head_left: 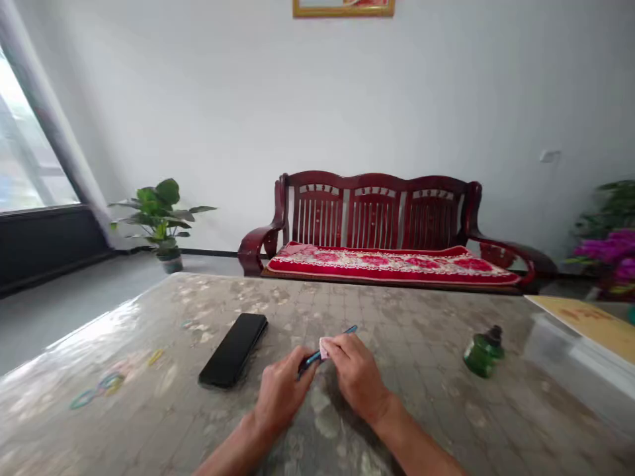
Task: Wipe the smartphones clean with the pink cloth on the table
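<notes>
Over the middle of the table, my left hand (282,389) pinches the near end of a slim blue stick (313,358) that looks like a pen. My right hand (359,375) is closed around it farther along, pressing a small pale pink piece (324,348) against the shaft. Whether that piece is cloth, paper or something else I cannot tell. The stick slants up to the right, and its far tip shows beyond my right fingers. Left of my hands, a black smartphone (234,350) lies flat on the table.
Several coloured bands (83,398) lie on the left of the patterned tabletop (317,301). A green bottle with a dark cap (484,354) stands at right, near a clear box (560,350) under a tan sheet (590,320). Behind the table is a wooden bench (374,218).
</notes>
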{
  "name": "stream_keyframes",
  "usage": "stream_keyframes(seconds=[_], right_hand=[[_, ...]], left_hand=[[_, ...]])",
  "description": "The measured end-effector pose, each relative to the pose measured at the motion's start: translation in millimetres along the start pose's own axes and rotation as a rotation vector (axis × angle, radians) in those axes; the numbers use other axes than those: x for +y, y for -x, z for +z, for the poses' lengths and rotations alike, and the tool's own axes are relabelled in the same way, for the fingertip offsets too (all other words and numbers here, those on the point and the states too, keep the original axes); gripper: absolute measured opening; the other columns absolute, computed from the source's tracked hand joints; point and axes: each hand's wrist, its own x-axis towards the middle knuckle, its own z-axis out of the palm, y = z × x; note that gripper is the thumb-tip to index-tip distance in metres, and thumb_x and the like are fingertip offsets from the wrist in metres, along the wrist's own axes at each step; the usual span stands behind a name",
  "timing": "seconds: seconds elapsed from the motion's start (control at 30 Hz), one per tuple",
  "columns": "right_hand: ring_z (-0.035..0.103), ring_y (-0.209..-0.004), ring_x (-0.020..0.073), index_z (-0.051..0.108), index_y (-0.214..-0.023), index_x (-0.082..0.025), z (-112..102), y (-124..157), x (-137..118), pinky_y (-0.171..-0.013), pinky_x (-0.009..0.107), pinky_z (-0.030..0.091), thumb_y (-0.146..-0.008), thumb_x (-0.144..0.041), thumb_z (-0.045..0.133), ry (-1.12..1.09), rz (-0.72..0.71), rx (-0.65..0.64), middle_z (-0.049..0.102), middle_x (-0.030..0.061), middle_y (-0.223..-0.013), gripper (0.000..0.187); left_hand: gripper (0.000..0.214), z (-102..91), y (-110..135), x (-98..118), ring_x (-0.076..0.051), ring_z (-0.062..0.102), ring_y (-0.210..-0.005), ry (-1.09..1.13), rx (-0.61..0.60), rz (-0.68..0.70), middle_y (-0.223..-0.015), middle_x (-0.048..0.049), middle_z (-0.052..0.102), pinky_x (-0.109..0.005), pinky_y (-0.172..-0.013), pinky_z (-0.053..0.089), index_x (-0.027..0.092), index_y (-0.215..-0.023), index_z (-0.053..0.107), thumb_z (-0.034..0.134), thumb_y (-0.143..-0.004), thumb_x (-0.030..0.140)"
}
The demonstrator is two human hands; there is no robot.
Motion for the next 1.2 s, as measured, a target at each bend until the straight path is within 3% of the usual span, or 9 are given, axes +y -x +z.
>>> stream_keyframes(seconds=[0.33, 0.57, 0.63, 0.83, 0.93, 1.07, 1.2], right_hand=[[0.056, -0.081, 0.0185, 0.065, -0.104, -0.021, -6, 5, 46, -0.073, 0.03, 0.048, -0.096, -0.007, 0.042, 0.109, 0.2, 0.031, 0.06, 0.0042, -0.085, 0.027], [0.058, -0.09, 0.0187, 0.064, -0.116, -0.022, -1, 4, 5, -0.082, 0.031, 0.048, -0.097, -0.012, 0.044, -0.02, -0.002, -0.047, 0.064, 0.0063, -0.098, 0.029], [0.057, -0.09, 0.0188, 0.065, -0.115, -0.023, 0, 3, 4, -0.082, 0.031, 0.048, -0.097, -0.012, 0.044, -0.031, -0.005, -0.061, 0.065, 0.0063, -0.098, 0.03], [0.058, -0.087, 0.0196, 0.07, -0.104, -0.022, 6, 2, 52, -0.078, 0.03, 0.047, -0.093, -0.008, 0.039, 0.027, 0.325, 0.058, 0.063, 0.0064, -0.09, 0.035], [0.06, -0.083, 0.0179, 0.072, -0.098, -0.022, 12, 7, 68, -0.075, 0.027, 0.046, -0.093, -0.013, 0.042, -0.006, 0.453, 0.033, 0.064, 0.0049, -0.087, 0.031], [0.061, -0.077, 0.0174, 0.072, -0.08, -0.022, 16, 12, 71, -0.069, 0.025, 0.044, -0.089, -0.01, 0.046, 0.018, 0.511, -0.085, 0.063, 0.0039, -0.08, 0.029], [0.06, -0.086, 0.0177, 0.071, -0.095, -0.022, 11, 9, 65, -0.076, 0.025, 0.044, -0.086, -0.005, 0.043, 0.007, 0.484, -0.002, 0.064, 0.004, -0.087, 0.034]], left_hand=[[0.013, -1.6, 7, 6, -0.013, 0.067, -0.069, 0.036, -0.085, -0.072, -0.076, 0.005, 0.071, -0.019, -0.063, 0.042, 0.026, -0.093, 0.065, 0.052, -0.09, 0.028], [0.013, -0.1, 8, 6, -0.013, 0.064, -0.066, 0.028, -0.092, -0.09, -0.074, 0.005, 0.068, -0.02, -0.062, 0.04, 0.026, -0.094, 0.064, 0.051, -0.091, 0.028], [0.013, -1.1, 8, 4, -0.013, 0.064, -0.065, 0.026, -0.098, -0.099, -0.073, 0.0049, 0.067, -0.02, -0.062, 0.039, 0.026, -0.094, 0.064, 0.051, -0.091, 0.028], [0.015, -3.4, 7, 1, -0.014, 0.065, -0.068, 0.051, -0.113, -0.137, -0.076, 0.0037, 0.069, -0.021, -0.063, 0.041, 0.025, -0.098, 0.064, 0.051, -0.09, 0.028], [0.016, -3.0, 6, -1, -0.015, 0.066, -0.07, 0.07, -0.102, -0.146, -0.077, 0.0037, 0.069, -0.022, -0.064, 0.042, 0.025, -0.098, 0.064, 0.051, -0.089, 0.03], [0.021, -0.8, 3, -6, -0.015, 0.066, -0.069, 0.12, -0.056, -0.177, -0.078, 0.0038, 0.07, -0.022, -0.065, 0.044, 0.025, -0.102, 0.064, 0.051, -0.088, 0.034], [0.036, 3.9, 1, -12, -0.017, 0.067, -0.074, 0.203, -0.029, -0.222, -0.09, 0.0012, 0.074, -0.025, -0.07, 0.048, 0.024, -0.117, 0.064, 0.051, -0.086, 0.036]])
